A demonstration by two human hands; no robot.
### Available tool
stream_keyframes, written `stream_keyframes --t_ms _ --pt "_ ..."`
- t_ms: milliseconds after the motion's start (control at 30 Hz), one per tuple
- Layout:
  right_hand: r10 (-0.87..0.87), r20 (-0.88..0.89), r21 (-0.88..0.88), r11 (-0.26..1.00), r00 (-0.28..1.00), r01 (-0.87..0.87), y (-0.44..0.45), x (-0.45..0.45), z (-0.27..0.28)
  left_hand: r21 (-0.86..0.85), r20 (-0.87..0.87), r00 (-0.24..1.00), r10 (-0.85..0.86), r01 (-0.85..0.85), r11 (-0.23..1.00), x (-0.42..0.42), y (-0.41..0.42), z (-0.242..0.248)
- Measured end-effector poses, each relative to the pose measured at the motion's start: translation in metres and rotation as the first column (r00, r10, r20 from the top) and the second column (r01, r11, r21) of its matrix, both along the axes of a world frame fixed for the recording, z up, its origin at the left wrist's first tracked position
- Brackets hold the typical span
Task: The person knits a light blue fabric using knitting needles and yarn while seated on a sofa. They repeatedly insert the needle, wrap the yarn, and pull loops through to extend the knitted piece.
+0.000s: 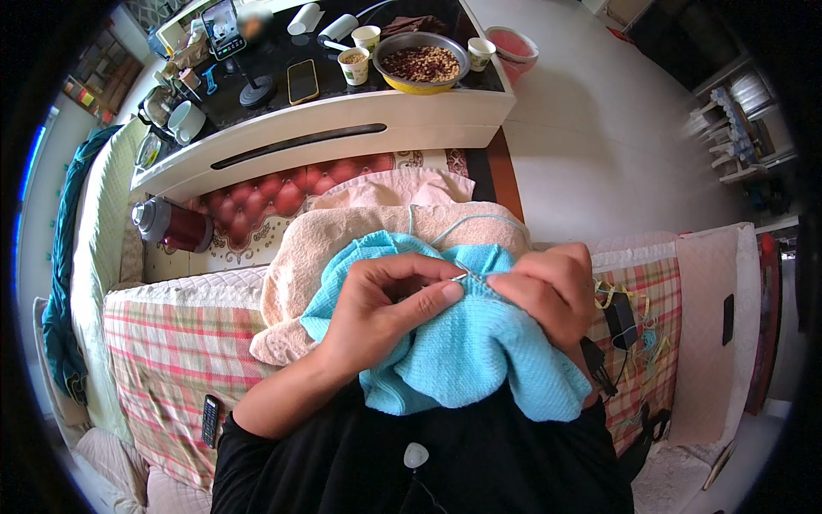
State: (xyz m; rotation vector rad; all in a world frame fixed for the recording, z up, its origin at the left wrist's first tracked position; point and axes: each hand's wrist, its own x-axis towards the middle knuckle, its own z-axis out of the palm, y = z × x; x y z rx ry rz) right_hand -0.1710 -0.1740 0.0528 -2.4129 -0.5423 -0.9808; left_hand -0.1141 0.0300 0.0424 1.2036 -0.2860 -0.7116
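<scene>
A turquoise knitted piece (459, 366) lies bunched across my lap, over a beige towel (321, 238). My left hand (385, 302) pinches a thin metal knitting needle (460, 277) between thumb and forefinger at the knitting's upper edge. Opposite it, my right hand (555, 289) grips the same edge with curled fingers. Needle tips cross between the two hands; the rest of the needles is hidden by fingers and fabric. A strand of turquoise yarn (478, 217) loops over the towel beyond the work.
A low table (443, 115) ahead holds a metal bowl (420, 61) of beans, paper cups (354, 67), a phone (302, 81) and a mug (186, 122). A red vacuum flask (176, 225) stands on the floor. On the sofa lie a remote (210, 421) and a black adapter (621, 321) among yarn scraps.
</scene>
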Motion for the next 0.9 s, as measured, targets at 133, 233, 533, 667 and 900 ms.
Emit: stream_keyframes --t_ms 133,233,533,667,900 --pt "0.155 -0.457 0.127 0.986 0.876 -0.108 0.003 0.014 0.008 0.113 0.173 0.984 -0.034 0.014 0.994 -0.001 0.001 -0.002" --pt "0.311 -0.397 0.239 0.943 0.863 -0.230 0.004 0.022 -0.005 0.217 0.315 0.945 -0.090 0.021 0.976 -0.001 0.000 0.003" --pt "0.100 -0.037 0.033 0.995 0.994 -0.099 -0.010 0.006 0.005 -0.035 0.012 1.000 0.019 -0.018 0.999 0.005 0.001 0.000" --pt "0.156 -0.061 0.103 0.983 0.986 -0.149 -0.012 0.007 0.004 -0.025 0.081 0.997 -0.008 0.010 1.000 0.005 0.003 -0.003" --pt "0.142 -0.044 0.101 0.985 0.989 -0.137 -0.009 0.006 0.001 -0.018 -0.051 0.996 -0.067 0.066 0.998 0.006 0.003 0.001"
